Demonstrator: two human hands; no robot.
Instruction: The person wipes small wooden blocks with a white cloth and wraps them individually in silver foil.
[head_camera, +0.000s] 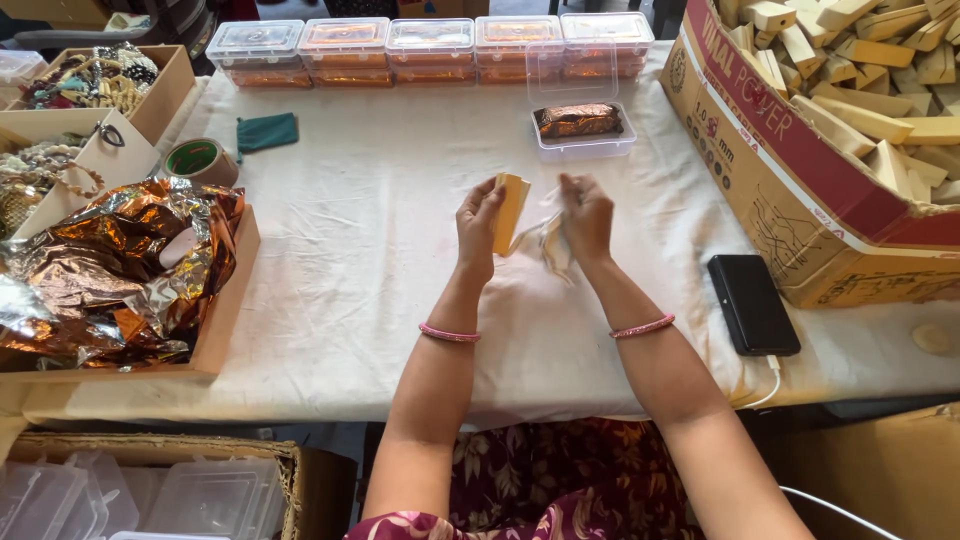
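Observation:
My left hand (478, 224) holds a tan rectangular block (511, 212) upright over the white tablecloth (380, 250). My right hand (587, 215) pinches a thin clear plastic wrapper (551, 243) that hangs down beside the block. Just beyond the hands stands an open clear plastic box (585, 146) with a copper-foil-wrapped bar (578, 121) inside, its lid tipped up behind it.
A row of closed clear boxes (430, 48) with copper contents lines the far edge. Right: a large carton (800, 170) of tan blocks and a black phone (752, 303) on a cable. Left: crumpled copper foil (110, 270) in a tray, a tape roll (200, 160), a green cloth (267, 131). Empty clear boxes (150, 495) sit below.

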